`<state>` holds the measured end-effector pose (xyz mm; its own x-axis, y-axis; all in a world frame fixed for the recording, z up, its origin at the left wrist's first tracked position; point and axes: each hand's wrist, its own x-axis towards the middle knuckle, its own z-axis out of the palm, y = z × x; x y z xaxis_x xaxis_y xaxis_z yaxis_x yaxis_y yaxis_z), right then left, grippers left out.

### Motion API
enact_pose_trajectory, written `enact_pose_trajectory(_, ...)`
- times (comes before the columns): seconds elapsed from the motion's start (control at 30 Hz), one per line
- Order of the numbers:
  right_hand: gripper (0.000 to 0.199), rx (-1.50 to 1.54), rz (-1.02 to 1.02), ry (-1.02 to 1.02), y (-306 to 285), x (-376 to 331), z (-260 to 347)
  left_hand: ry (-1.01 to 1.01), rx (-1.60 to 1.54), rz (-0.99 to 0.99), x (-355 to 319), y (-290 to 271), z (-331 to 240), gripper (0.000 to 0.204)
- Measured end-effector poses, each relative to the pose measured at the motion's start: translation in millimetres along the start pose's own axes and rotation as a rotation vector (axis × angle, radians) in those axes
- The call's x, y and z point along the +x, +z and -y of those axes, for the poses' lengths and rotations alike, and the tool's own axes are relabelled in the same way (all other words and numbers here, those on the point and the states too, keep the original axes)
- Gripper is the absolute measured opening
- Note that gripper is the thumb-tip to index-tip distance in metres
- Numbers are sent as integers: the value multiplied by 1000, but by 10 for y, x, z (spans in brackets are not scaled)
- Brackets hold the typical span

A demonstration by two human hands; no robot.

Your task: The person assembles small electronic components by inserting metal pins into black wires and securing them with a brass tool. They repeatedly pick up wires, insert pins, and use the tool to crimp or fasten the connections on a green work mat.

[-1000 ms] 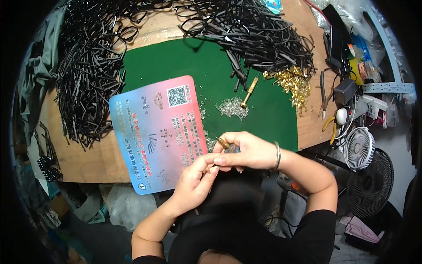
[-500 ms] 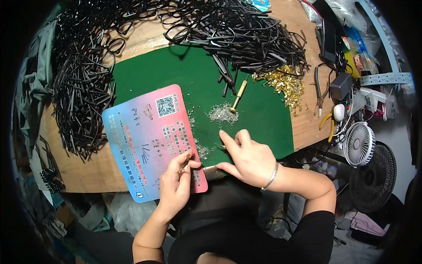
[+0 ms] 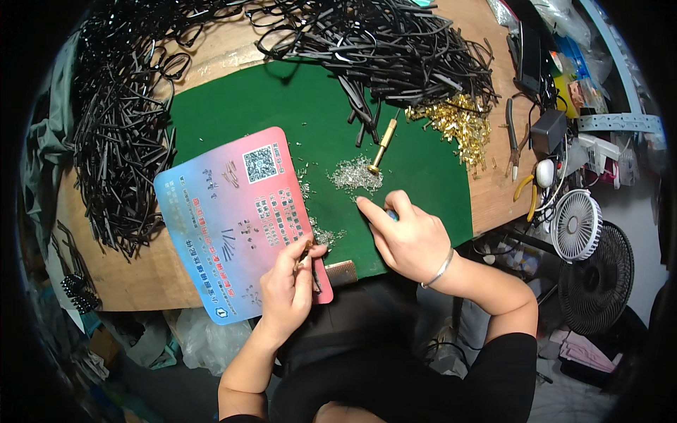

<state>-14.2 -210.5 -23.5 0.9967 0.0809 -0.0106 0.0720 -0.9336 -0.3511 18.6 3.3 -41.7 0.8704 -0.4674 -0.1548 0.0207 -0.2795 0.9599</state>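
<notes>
Left hand point(image 3: 285, 292) — fingers curled and pinched shut on a short black cord piece with a metal tip point(image 3: 307, 258), held upright just over the near edge of the printed pink-and-blue card point(image 3: 226, 218). The card lies under and to the left of this hand, one corner overlapping the green felt mat point(image 3: 282, 106).

Right hand point(image 3: 409, 236) — index finger extended forward toward the mat, the other fingers loosely folded around a small blue item point(image 3: 390, 213) that is mostly hidden; what it is cannot be told. A thin bracelet point(image 3: 441, 269) circles the wrist.

Just ahead of the right index fingertip: a small heap of silver metal crimps point(image 3: 355, 175). Beyond that heap, touching its far edge, a brass-handled tool point(image 3: 381, 146) lies at a slant.

Between the two hands, a thinner scatter of silver bits point(image 3: 324, 234) on the mat, beside the card's right edge.

Farther ahead and to the right of the right hand: a pile of gold-coloured terminals point(image 3: 458, 123), half on the mat and half on the wooden table point(image 3: 127, 278).

Far beyond both hands, and down the left side past the card: large tangles of black cords point(image 3: 381, 42).

To the right of the right hand, off the table edge: pliers point(image 3: 513, 141) and a small white fan point(image 3: 575, 225).
</notes>
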Motion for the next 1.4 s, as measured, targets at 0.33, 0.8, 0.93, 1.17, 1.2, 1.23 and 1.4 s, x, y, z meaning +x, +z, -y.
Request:
enact_pose_trajectory(0.33, 51, -62, -19, 8, 50, 3, 26, -254, -337, 69, 32, -67, -74, 28)
enact_pose_trajectory(0.8, 42, 33, 92, 5, 11, 40, 43, -283, -335, 59, 27, -88, -67, 27)
enact_pose_trajectory(0.93, 31, 447, 275, 36, -110, 10, 185, -249, -205, 3, 14, -18, -34, 28)
enact_pose_trajectory(1.17, 25, 625, 340, -58, -30, 78, 379, 134, 252, -168, -30, 137, 52, 33)
enact_pose_trajectory(1.2, 24, 631, 338, -65, -31, 78, 373, 143, 262, -174, -33, 152, 50, 34)
enact_pose_trajectory(1.23, 23, 628, 333, -63, -30, 81, 374, 152, 273, -180, -32, 163, 53, 34)
enact_pose_trajectory(1.4, 23, 631, 334, -46, -56, 74, 399, 184, 287, -192, -46, 164, 67, 37)
